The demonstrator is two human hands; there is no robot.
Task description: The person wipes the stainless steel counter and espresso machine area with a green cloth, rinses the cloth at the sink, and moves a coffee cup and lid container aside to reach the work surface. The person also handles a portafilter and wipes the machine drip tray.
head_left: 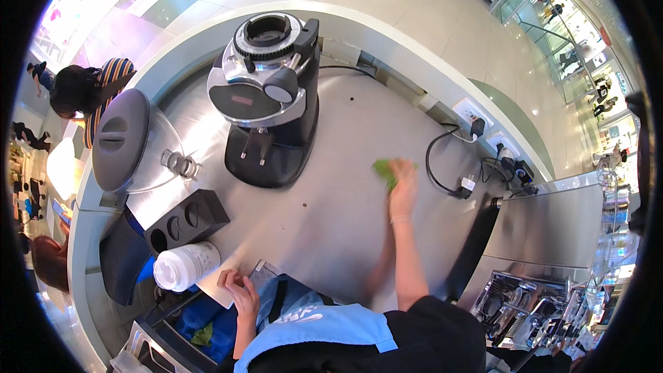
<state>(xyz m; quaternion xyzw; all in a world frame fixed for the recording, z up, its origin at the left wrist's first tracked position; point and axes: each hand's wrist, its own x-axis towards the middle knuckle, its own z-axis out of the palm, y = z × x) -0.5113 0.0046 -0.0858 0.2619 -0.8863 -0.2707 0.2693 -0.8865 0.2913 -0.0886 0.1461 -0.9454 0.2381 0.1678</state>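
My right hand (403, 183) is stretched out over the steel counter (345, 235), closed on a crumpled green cloth (384, 173). The cloth lies against the metal, partly hidden under my fingers. At the counter's front edge is my left hand (240, 293), fingers apart and slightly bent, with nothing visible in it. Close to it are a brown card or paper sheet (222, 289) and a white lidded tub (188, 265). A black and chrome coffee grinder (266, 97) stands upright at the back left, away from both hands.
Left of the grinder is a clear dome container with a dark lid (123, 139). A black holder with round holes (186, 221) sits before it. Plugs and black cables (464, 186) lie on the right. Cutlery (518, 304) fills a tray at lower right. Several people stand beyond the left wall.
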